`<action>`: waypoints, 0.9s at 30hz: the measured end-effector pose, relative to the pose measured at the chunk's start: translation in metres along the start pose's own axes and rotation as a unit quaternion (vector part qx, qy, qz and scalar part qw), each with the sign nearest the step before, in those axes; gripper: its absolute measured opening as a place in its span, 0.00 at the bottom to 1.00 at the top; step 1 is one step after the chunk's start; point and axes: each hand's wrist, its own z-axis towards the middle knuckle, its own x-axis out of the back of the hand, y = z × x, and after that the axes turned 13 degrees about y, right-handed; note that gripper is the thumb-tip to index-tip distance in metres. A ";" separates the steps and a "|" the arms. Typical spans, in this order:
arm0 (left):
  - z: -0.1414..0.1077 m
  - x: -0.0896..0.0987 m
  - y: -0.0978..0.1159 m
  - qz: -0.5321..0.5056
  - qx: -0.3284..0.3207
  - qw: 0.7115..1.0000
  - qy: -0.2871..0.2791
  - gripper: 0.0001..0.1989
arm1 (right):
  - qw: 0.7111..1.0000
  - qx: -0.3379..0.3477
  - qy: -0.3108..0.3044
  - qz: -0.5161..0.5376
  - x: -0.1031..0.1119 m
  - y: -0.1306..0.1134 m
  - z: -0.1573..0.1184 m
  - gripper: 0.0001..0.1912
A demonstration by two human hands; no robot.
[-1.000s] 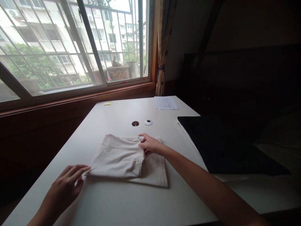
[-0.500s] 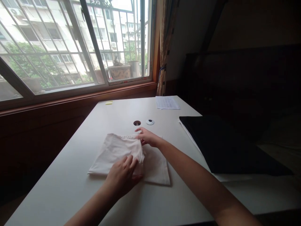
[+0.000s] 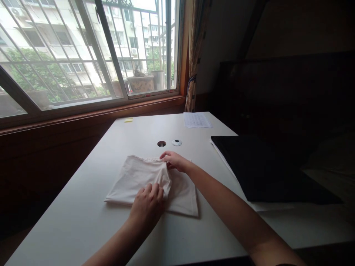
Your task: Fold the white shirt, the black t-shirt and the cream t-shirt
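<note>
A white cloth (image 3: pixel 138 177), folded in layers, lies on the white table (image 3: pixel 83 207). Its upper layer ends near the middle, and a lower layer shows to the right. My left hand (image 3: pixel 148 203) has its fingers curled on the near right part of the upper layer, where the fabric bunches. At the far edge of that layer, my right hand (image 3: pixel 174 161) pinches the cloth between thumb and fingers. Creases run between the two hands.
Dark cloth (image 3: pixel 271 170) covers the table's right side, over something white. Beyond the hands are a round hole (image 3: pixel 161 143) and a round white cover (image 3: pixel 176 142). Printed papers (image 3: pixel 197 120) and a yellow note (image 3: pixel 128 120) lie at the far edge.
My right fingers have closed on the cloth's far edge. My left hand has shifted slightly, and the upper layer's right edge is more bunched between the hands.
</note>
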 end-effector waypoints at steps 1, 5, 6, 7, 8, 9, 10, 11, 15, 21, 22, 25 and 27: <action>-0.001 0.000 -0.002 0.002 -0.006 1.000 0.000 0.08 | 1.000 0.005 0.005 -0.006 0.001 0.003 0.001 0.12; -0.003 0.001 -0.012 -0.008 -0.020 0.999 0.025 0.06 | 0.999 0.037 0.016 -0.017 0.002 0.009 0.003 0.10; -0.003 0.001 -0.015 -0.016 -0.021 0.999 0.039 0.06 | 0.998 0.050 0.018 -0.016 0.001 0.009 0.003 0.09; -0.003 0.002 -0.019 -0.025 -0.021 0.998 0.059 0.07 | 0.998 0.063 0.019 -0.014 0.001 0.008 0.003 0.08; -0.003 0.004 -0.023 -0.037 -0.017 0.996 0.085 0.08 | 0.997 0.075 0.020 -0.012 0.000 0.005 0.003 0.08; -0.004 0.006 -0.028 -0.052 -0.010 0.992 0.117 0.08 | 0.996 0.085 0.021 -0.009 -0.001 0.002 0.002 0.08; -0.004 0.009 -0.033 -0.069 -0.001 0.986 0.152 0.08 | 0.995 0.092 0.022 -0.007 -0.003 -0.002 0.002 0.08; -0.004 0.012 -0.037 -0.088 0.008 0.978 0.189 0.08 | 0.995 0.097 0.024 -0.004 -0.004 -0.006 0.002 0.08; -0.003 0.030 -0.051 -0.152 0.032 0.942 0.298 0.05 | 0.993 0.113 0.034 0.006 -0.011 -0.026 0.002 0.10; 0.003 0.050 -0.046 -0.179 0.000 0.909 0.376 0.10 | 0.987 0.160 0.018 0.030 -0.009 -0.054 -0.008 0.13; 0.003 0.050 -0.043 -0.182 -0.012 0.908 0.378 0.12 | 0.984 0.173 0.018 0.031 -0.006 -0.058 -0.011 0.13; 0.004 0.048 -0.031 -0.194 -0.054 0.913 0.354 0.12 | 0.978 0.207 0.032 0.007 0.004 -0.067 -0.022 0.14; 0.004 0.042 -0.022 -0.208 -0.088 0.919 0.323 0.12 | 0.978 0.204 0.044 -0.027 0.016 -0.068 -0.028 0.14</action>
